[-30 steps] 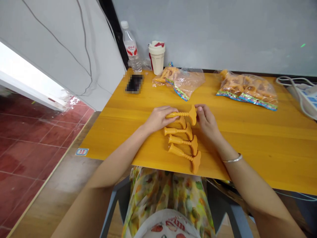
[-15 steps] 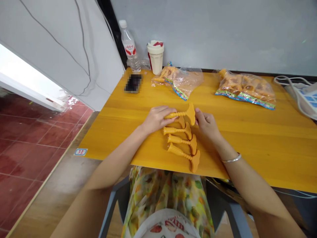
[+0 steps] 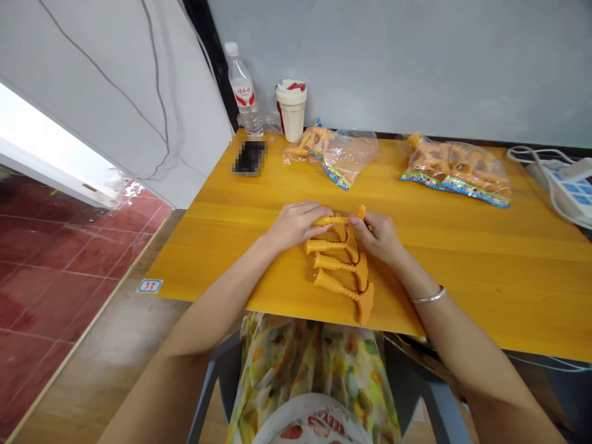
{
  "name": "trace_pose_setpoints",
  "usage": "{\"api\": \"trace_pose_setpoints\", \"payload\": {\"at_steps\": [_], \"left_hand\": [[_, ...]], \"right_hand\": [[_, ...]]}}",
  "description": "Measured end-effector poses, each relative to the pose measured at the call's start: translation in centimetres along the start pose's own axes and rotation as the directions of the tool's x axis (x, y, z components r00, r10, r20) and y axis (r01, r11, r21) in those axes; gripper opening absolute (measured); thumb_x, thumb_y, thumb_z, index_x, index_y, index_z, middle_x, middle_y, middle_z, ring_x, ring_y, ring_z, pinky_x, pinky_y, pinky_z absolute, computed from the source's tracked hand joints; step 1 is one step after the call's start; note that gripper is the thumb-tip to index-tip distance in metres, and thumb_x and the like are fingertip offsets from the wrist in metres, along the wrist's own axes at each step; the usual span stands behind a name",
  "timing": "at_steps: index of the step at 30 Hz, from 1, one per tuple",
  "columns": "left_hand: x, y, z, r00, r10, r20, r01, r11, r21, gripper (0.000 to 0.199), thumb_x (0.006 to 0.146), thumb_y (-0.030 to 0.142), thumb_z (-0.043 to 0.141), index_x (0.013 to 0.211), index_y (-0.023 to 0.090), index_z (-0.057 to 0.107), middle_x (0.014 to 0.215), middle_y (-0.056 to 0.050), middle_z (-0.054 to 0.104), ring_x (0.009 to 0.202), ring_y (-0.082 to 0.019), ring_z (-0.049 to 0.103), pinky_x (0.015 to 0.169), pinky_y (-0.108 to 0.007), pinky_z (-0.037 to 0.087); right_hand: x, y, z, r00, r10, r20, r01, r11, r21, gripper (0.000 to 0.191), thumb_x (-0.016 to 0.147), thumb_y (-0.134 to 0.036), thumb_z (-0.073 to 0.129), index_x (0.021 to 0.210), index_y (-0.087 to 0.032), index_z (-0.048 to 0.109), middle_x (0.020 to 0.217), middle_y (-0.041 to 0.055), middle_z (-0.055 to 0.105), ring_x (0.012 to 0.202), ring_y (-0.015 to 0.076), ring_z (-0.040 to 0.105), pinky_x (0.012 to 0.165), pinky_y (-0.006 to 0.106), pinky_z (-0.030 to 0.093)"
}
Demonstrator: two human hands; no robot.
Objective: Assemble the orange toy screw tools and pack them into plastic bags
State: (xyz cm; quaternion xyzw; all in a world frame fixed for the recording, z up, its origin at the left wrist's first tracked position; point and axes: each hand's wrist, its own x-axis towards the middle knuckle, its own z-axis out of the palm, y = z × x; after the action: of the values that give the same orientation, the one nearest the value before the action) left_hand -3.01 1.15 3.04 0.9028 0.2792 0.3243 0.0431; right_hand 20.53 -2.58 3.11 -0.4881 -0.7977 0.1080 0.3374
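- Presently, left hand [image 3: 295, 227] grips yellow T-piece [image 3: 341, 219] by handle; right hand [image 3: 382, 238] pinches its head.
- Position: over counter [image 3: 467, 265], beside similar pieces [image 3: 337, 263].
- Handling: likely light, stiff, smooth; hold by ribbed shaft.

We see smooth plastic, ribbed in places, on the orange pieces [image 3: 342, 265]; a glossy wood-grain finish on the table [image 3: 462, 259]; clear, crinkled plastic film on the bags [image 3: 428, 159]; shiny metal on the bracelet [image 3: 431, 298]; soft cloth on the garment [image 3: 314, 357]; glossy floor tiles [image 3: 55, 246].
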Motion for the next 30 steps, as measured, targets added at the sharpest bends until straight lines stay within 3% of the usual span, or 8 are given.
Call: {"api": "trace_pose_setpoints", "payload": {"at_steps": [4, 10, 15, 18, 20, 24, 26, 30], "left_hand": [[0.1, -0.5, 0.3, 0.996, -0.078, 0.051, 0.083, 0.992, -0.094, 0.036, 0.098, 0.047, 0.053, 0.117, 0.018, 0.060, 0.112, -0.010, 0.070, 0.106, -0.022, 0.067, 0.092, -0.033, 0.052], [-0.1, -3.0, 1.0, 0.958, -0.277, 0.073, 0.286, 0.943, -0.172, 0.026, 0.098, 0.031, 0.051, 0.116, 0.014, 0.061, 0.112, -0.012, 0.064, 0.108, -0.023, 0.060, 0.100, -0.038, 0.048], [0.0, -3.9, 1.4, 0.844, -0.506, 0.181, 0.536, 0.813, -0.228, 0.031, 0.096, 0.035, 0.053, 0.118, 0.016, 0.065, 0.106, -0.007, 0.072, 0.078, -0.016, 0.062, 0.083, -0.033, 0.052], [0.1, -3.9, 1.7, 0.830, -0.533, 0.165, 0.558, 0.796, -0.233, 0.027, 0.093, 0.035, 0.057, 0.111, 0.017, 0.067, 0.108, -0.007, 0.073, 0.086, -0.018, 0.064, 0.089, -0.034, 0.051], [0.1, -3.9, 1.7, 0.842, -0.529, 0.109, 0.539, 0.806, -0.245, 0.026, 0.092, 0.035, 0.059, 0.109, 0.017, 0.066, 0.112, -0.009, 0.072, 0.099, -0.021, 0.064, 0.096, -0.036, 0.049], [-0.1, -3.3, 1.7, 0.814, -0.581, -0.004, 0.549, 0.772, -0.322, 0.030, 0.098, 0.039, 0.050, 0.115, 0.017, 0.063, 0.123, -0.011, 0.067, 0.120, -0.022, 0.058, 0.109, -0.036, 0.042], [0.0, -2.8, 2.1, 0.781, -0.624, -0.011, 0.576, 0.728, -0.373, 0.034, 0.102, 0.043, 0.042, 0.118, 0.018, 0.061, 0.127, -0.011, 0.066, 0.125, -0.020, 0.056, 0.112, -0.035, 0.038], [0.9, -2.1, 3.7, 0.766, -0.642, -0.002, 0.592, 0.708, -0.384, 0.040, 0.104, 0.046, 0.034, 0.116, 0.019, 0.061, 0.127, -0.011, 0.066, 0.125, -0.020, 0.057, 0.114, -0.036, 0.036]], "right_hand": [[0.1, 0.7, 0.1, 0.996, 0.088, 0.014, -0.088, 0.996, 0.007, 0.054, 0.098, -0.062, 0.039, 0.068, -0.020, 0.056, 0.056, -0.0007, 0.048, 0.052, 0.0127, 0.043, 0.053, 0.027, 0.031], [0.3, 2.4, -0.2, 0.985, 0.160, -0.060, -0.155, 0.985, 0.078, 0.044, 0.099, -0.050, 0.044, 0.123, -0.017, 0.062, 0.067, -0.0005, 0.058, 0.057, 0.0146, 0.050, 0.059, 0.027, 0.043], [0.2, 1.3, -0.3, 0.999, 0.029, -0.040, -0.027, 0.998, 0.057, 0.039, 0.100, -0.044, 0.045, 0.125, -0.019, 0.062, 0.092, 0.0081, 0.068, 0.078, 0.0203, 0.063, 0.078, 0.036, 0.052], [-0.2, -0.4, -0.9, 0.992, -0.086, 0.092, 0.080, 0.994, 0.074, 0.045, 0.099, -0.048, 0.048, 0.134, -0.022, 0.057, 0.110, 0.0116, 0.068, 0.102, 0.0250, 0.063, 0.096, 0.044, 0.050], [-1.0, -1.5, -1.4, 0.945, -0.169, 0.279, 0.147, 0.984, 0.098, 0.068, 0.092, -0.059, 0.057, 0.148, -0.023, 0.045, 0.135, 0.0150, 0.060, 0.126, 0.0298, 0.054, 0.107, 0.050, 0.044], [-2.8, -2.4, -1.2, 0.732, -0.240, 0.638, 0.229, 0.968, 0.102, 0.123, 0.071, -0.075, 0.070, 0.163, -0.020, 0.009, 0.168, 0.0183, 0.011, 0.155, 0.0370, 0.009, 0.124, 0.058, 0.016], [-3.3, -2.3, -0.7, 0.684, -0.207, 0.700, 0.224, 0.972, 0.068, 0.121, 0.074, -0.072, 0.069, 0.163, -0.022, 0.003, 0.169, 0.0156, -0.001, 0.156, 0.0353, -0.003, 0.124, 0.059, 0.005], [-2.6, -1.2, -0.2, 0.680, -0.132, 0.721, 0.166, 0.986, 0.024, 0.103, 0.084, -0.060, 0.067, 0.162, -0.032, 0.005, 0.169, 0.0096, 0.000, 0.156, 0.0329, -0.004, 0.123, 0.062, 0.005]]}}
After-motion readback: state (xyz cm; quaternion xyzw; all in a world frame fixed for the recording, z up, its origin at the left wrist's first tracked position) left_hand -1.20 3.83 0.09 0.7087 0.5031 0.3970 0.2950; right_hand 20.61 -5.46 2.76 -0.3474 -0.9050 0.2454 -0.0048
